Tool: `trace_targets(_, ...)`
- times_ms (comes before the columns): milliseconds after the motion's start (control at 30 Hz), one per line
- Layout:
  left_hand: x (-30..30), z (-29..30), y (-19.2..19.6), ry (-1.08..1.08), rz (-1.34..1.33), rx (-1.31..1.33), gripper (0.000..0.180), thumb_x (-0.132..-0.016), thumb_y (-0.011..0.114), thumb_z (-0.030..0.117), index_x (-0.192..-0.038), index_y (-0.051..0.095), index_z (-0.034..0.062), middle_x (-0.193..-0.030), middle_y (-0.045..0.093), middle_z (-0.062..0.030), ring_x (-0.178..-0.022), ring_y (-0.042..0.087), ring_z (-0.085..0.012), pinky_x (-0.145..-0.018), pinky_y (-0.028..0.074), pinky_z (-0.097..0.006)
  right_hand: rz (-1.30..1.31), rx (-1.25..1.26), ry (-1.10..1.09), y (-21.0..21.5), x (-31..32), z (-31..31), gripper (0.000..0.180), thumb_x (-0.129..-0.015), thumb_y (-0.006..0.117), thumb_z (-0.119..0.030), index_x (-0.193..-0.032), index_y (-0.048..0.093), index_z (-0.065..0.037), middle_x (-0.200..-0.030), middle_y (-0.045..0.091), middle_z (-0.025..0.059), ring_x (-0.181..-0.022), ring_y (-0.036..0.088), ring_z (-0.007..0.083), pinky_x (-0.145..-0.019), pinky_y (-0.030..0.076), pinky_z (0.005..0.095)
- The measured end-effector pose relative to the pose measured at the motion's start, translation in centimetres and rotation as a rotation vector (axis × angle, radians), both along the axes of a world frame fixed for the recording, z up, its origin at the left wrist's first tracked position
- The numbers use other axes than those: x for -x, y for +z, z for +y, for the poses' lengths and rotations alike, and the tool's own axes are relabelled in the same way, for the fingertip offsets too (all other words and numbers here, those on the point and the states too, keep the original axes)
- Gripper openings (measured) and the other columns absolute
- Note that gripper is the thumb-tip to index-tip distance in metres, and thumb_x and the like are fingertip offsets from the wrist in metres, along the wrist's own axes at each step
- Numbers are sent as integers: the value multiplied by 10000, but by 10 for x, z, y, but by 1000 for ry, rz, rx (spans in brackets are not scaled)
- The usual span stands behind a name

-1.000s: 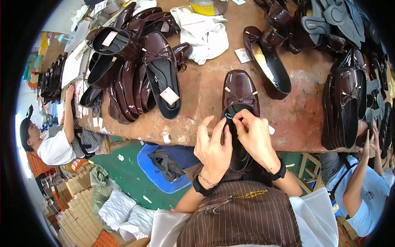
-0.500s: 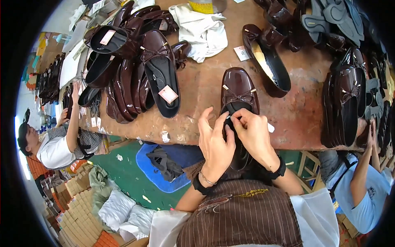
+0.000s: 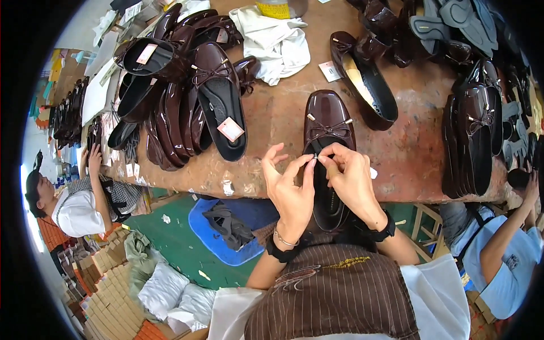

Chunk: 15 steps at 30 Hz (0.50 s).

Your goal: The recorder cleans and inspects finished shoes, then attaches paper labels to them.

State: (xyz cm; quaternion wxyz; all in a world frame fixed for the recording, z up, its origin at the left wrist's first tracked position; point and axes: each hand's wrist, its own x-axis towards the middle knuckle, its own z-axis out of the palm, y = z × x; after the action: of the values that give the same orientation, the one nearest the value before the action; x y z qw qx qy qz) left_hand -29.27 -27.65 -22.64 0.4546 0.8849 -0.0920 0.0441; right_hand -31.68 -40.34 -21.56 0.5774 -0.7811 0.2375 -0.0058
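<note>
A glossy dark burgundy loafer (image 3: 330,107) with a bow lies before me at the table's front edge, toe pointing away. Over its opening, my left hand (image 3: 292,195) pinches with thumb and forefinger, its other fingers lifted and spread. My right hand (image 3: 354,181) pinches right beside it, the fingertips of both hands nearly meeting. Between them shows a tiny pale bit, too small to name, close to a dark strip at the shoe's throat. The black insole is partly visible below my fingers. A white tag (image 3: 373,173) pokes out by my right hand.
Burgundy shoes (image 3: 218,85) are heaped at the left, beside a white cloth (image 3: 277,45). A single shoe (image 3: 365,85) lies ahead to the right; more shoes (image 3: 473,141) and grey insoles (image 3: 462,22) stand farther right. Below is a blue bin (image 3: 218,238). Co-workers (image 3: 79,198) flank both sides.
My fingertips have come up slightly from the shoe and closed together at the pale bit. My left hand has shifted a little left, showing more of the insole.
</note>
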Motion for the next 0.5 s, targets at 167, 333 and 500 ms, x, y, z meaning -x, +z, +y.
trace_targets(167, -3, -6, 6, -43, -65, 78, 116, -814, 726, 34, -927, 717, 59, -1200, 548, -136, -1009, 579, -288, -868, 466, -397, -139, 223, 51, 1, 6, 3, 58, -871, 645, -34, -905, 665, 9, -746, 643, 217, -695, 651, 399, -595, 515, 421)
trace_targets(333, -8, -4, 17, -175, -237, 107, 62, -872, 657, -14, -917, 624, 13, -961, 693, -123, -841, 621, -222, -764, 493, -338, -141, 471, 86, 46, 25, 4, 130, -842, 705, -109, -969, 683, -88, -795, 682, 130, -698, 664, 330, -600, 508, 410)
trace_targets(500, -8, 5, 16, -86, 230, 536, 59, -973, 597, 51, -992, 605, -5, -912, 697, -58, -667, 585, -66, -606, 484, -205, -118, 292, 296, 71, 24, -33, 43, -784, 755, -83, -807, 723, -66, -692, 659, 54, -721, 579, 216, -743, 435, 331)
